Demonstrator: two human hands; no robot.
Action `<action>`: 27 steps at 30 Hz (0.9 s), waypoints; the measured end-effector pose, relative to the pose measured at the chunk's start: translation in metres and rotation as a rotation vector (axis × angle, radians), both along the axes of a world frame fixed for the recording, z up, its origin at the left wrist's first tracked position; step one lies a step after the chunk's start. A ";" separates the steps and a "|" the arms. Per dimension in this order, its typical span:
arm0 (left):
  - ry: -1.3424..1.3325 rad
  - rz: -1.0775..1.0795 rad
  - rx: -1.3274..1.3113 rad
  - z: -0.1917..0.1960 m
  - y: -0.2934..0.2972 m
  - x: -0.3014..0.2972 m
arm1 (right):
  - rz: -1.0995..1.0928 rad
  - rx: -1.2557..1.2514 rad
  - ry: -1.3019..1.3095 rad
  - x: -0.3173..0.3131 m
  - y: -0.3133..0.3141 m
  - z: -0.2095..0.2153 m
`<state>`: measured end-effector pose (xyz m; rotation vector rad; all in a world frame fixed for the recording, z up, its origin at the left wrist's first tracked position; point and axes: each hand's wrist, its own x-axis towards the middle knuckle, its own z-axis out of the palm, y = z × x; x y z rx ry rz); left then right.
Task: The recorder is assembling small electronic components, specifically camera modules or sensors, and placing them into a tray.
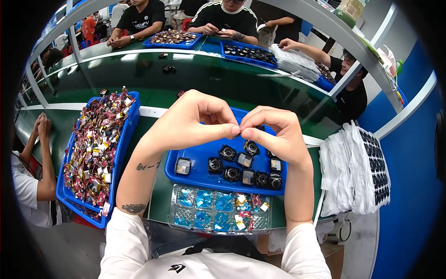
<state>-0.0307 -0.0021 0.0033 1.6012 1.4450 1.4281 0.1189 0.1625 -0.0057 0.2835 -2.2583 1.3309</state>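
My left hand [195,121] and my right hand [276,130] meet over a blue tray [197,156], thumbs and forefingers pinched together. Between the fingertips is something small and dark, mostly hidden by the fingers. Several black watch-like casings [215,165] lie in the tray beneath, some showing a round face and others a pale square piece [183,166]. Closer to me sits a clear compartment tray [175,219]. Blue film pieces [204,199] fill some of its compartments, and small red and white electronic parts [241,222] lie in others.
On the left, a blue tray [135,102] is heaped with red circuit parts [95,153]. White stacked packs [341,169] with rows of black parts stand at right. Beyond runs a green conveyor [125,79] under a pale metal frame [390,23]. Co-workers sit across and at left.
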 end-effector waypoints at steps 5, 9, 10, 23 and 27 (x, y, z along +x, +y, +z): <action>-0.034 0.037 -0.007 -0.002 0.004 0.004 | -0.034 0.037 0.044 0.002 0.000 0.002; -0.038 0.035 -0.001 -0.005 0.007 0.001 | -0.045 -0.030 0.038 0.000 0.002 -0.003; -0.019 0.041 0.003 -0.005 0.007 0.001 | -0.044 -0.030 0.041 0.000 0.002 -0.003; 0.129 0.332 0.198 -0.007 0.012 0.014 | -0.236 -0.066 0.099 -0.003 0.001 -0.007; 0.314 0.263 0.146 -0.004 0.013 0.010 | -0.155 -0.176 0.058 -0.002 -0.004 -0.004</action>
